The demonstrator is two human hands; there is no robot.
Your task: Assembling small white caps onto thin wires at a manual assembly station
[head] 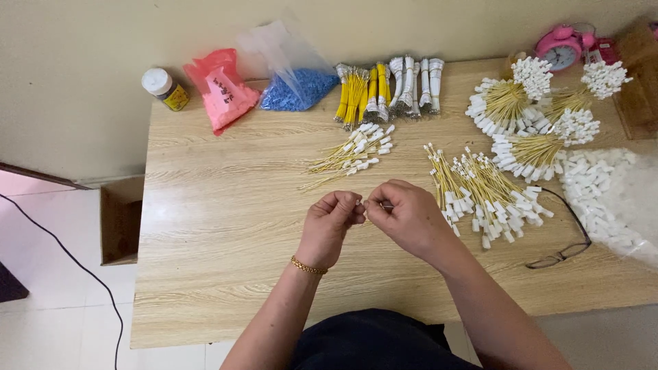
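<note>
Wooden table [226, 226] backs red bag [223, 89], blue-filled clear bag [296, 75], yellow-labelled bottle [165, 88].

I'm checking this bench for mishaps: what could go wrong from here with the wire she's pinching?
1. The piece pinched between left hand and right hand is tiny and mostly hidden; it might slip.
2. The right forearm lies near the loose yellow wires; a sweep could scatter them.
3. The glasses sit near the table edge.
</note>
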